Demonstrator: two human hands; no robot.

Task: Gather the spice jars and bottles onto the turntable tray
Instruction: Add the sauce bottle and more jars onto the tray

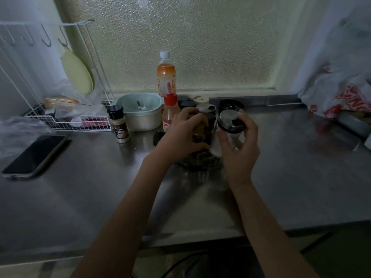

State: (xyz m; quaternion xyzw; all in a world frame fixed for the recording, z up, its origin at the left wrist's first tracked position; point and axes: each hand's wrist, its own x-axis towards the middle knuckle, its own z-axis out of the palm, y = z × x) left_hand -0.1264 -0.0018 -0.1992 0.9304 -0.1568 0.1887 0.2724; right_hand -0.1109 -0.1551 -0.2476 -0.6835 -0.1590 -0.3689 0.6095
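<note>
My right hand (239, 141) grips a clear glass shaker with steel cap (227, 130), tilted over the dark turntable tray (200, 164). Left hand (185, 133) closed around a brown jar there. Black-lidded spice jar (119, 124) stands apart, left, on the steel surface (291, 167).

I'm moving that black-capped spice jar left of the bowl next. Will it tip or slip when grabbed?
The spice jar looks tall and narrow, so a sideways push would probably tip it. Its label likely gives decent grip. It seems small enough to be light.
</note>
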